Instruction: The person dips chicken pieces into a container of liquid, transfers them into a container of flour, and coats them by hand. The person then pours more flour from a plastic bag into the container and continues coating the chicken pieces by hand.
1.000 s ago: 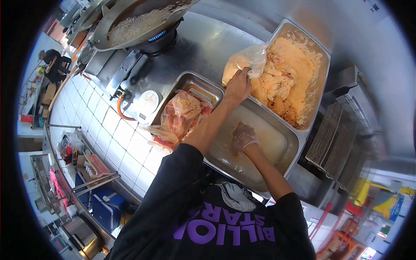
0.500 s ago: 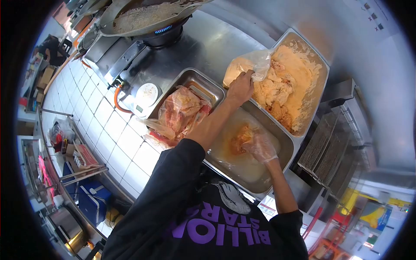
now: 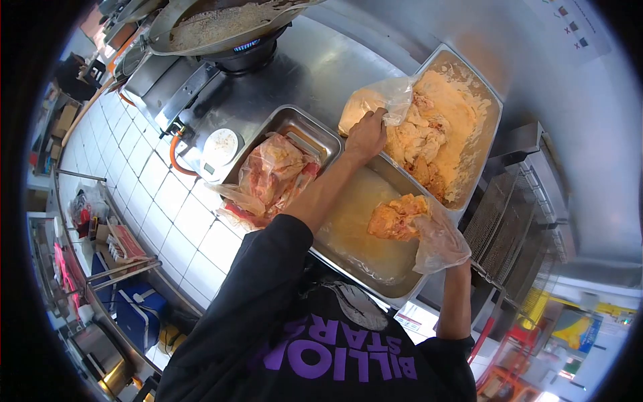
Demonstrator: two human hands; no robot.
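Note:
My bare left hand (image 3: 367,134) is closed on the edge of a clear plastic bag (image 3: 375,100) with pale orange flour in it, at the near corner of the breading tray (image 3: 499,107). Several coated chicken pieces (image 3: 425,137) lie heaped in that tray's flour. In a loose clear plastic glove, my right hand (image 3: 441,238) grips a wet orange chicken piece (image 3: 400,218). It hangs over a steel pan of cloudy yellowish liquid (image 3: 355,244). The right fingertips are partly hidden by the glove and the chicken.
Left of the liquid, another steel pan (image 3: 335,144) holds bagged raw meat (image 3: 274,171). A white scale (image 3: 221,151) sits beside it. A wok of bubbling oil (image 3: 221,30) stands over a burner at the upper left. Wire fryer baskets (image 3: 499,214) are at the right.
My right hand has lifted the chicken piece up out of the liquid and drawn it to the right. My left hand stays on the flour bag.

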